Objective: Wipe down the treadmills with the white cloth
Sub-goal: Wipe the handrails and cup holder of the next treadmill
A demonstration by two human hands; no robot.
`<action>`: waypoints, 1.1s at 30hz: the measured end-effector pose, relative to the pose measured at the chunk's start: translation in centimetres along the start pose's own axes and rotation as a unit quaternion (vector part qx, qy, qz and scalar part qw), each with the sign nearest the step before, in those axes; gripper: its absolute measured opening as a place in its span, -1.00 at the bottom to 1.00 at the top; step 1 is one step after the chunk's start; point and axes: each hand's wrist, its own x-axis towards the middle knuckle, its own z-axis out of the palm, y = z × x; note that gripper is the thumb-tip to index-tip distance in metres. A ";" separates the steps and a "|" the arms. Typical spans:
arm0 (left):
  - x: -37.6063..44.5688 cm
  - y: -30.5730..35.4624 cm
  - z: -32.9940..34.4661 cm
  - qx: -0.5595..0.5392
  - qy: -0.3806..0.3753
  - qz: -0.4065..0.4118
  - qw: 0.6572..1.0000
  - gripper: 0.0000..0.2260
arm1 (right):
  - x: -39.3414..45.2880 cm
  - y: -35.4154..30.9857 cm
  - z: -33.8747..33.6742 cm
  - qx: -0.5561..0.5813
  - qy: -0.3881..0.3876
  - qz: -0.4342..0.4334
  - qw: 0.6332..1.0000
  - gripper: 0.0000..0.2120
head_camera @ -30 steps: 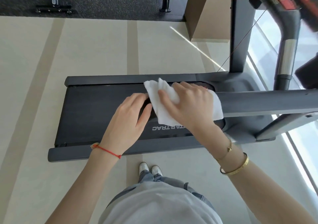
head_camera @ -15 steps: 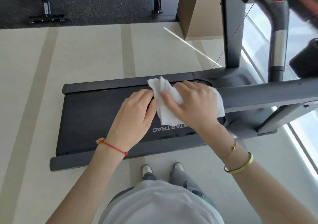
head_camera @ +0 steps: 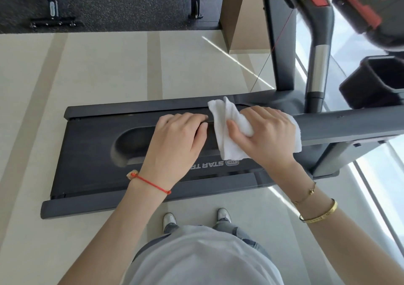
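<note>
Her right hand (head_camera: 267, 138) clutches the crumpled white cloth (head_camera: 227, 136) on the dark grey treadmill handrail (head_camera: 349, 123); her left hand (head_camera: 177, 140) lies alongside, fingers curled over the rail.

bright daylight from right window (head_camera: 371, 175) — floor (head_camera: 98, 70) glare | edges warped, console (head_camera: 371, 4) blurred
</note>
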 end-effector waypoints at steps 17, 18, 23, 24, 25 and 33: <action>4.4 9.5 6.1 0.014 0.020 -0.035 0.999 -0.71 | -1.3 15.8 -4.9 -0.034 -0.035 -0.007 0.999 -0.57; 4.3 9.4 6.0 0.011 0.025 -0.037 0.999 -0.72 | -1.3 15.5 -4.7 -0.046 -0.029 -0.003 0.999 -0.57; 3.2 8.1 5.0 0.009 0.055 -0.040 0.998 -0.78 | -1.3 12.4 -3.7 -0.021 -0.011 -0.023 0.999 -0.61; 2.8 7.6 4.6 0.013 0.061 -0.040 0.997 -0.78 | -1.2 11.4 -3.4 -0.013 -0.011 -0.028 0.999 -0.61; 2.4 7.1 4.3 0.017 0.066 -0.041 0.997 -0.79 | -1.0 10.3 -3.0 -0.008 -0.013 -0.031 0.999 -0.60; -1.2 2.1 0.8 0.042 0.101 -0.071 0.991 -0.80 | 1.3 0.5 -0.2 0.026 -0.072 -0.007 0.997 -0.56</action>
